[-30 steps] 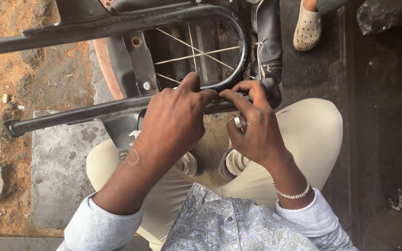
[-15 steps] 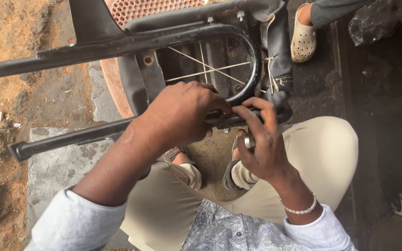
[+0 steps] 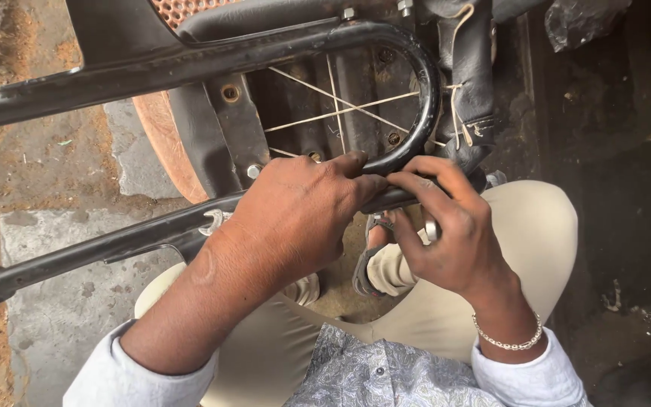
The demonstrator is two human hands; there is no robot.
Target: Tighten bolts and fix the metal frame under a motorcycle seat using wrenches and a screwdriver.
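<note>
A black U-shaped metal tube frame [image 3: 190, 64] lies across the view, over a spoked wheel [image 3: 340, 105]. My left hand [image 3: 295, 218] is wrapped over the frame's lower tube [image 3: 99, 252], close to the bend. Beside it, my right hand [image 3: 461, 249] rests its fingertips on the same tube and holds a small silver metal piece [image 3: 432, 230] against its palm. The two hands touch at the fingertips. What lies under my left palm is hidden.
Black leather-like padding tied with cord [image 3: 469, 98] hangs at the frame's right end. A silver open-ended bit [image 3: 211, 221] sticks out by my left wrist. A concrete slab [image 3: 54, 301] and sandy ground [image 3: 9, 158] are on the left, dark floor [image 3: 627, 211] on the right. My sandalled foot [image 3: 374, 260] is below.
The view has closed in and shifted up-left on the frame. Both hands stay at the bend of the tube, with the right fingers now stretched further onto it. A sandalled foot at top right has left view.
</note>
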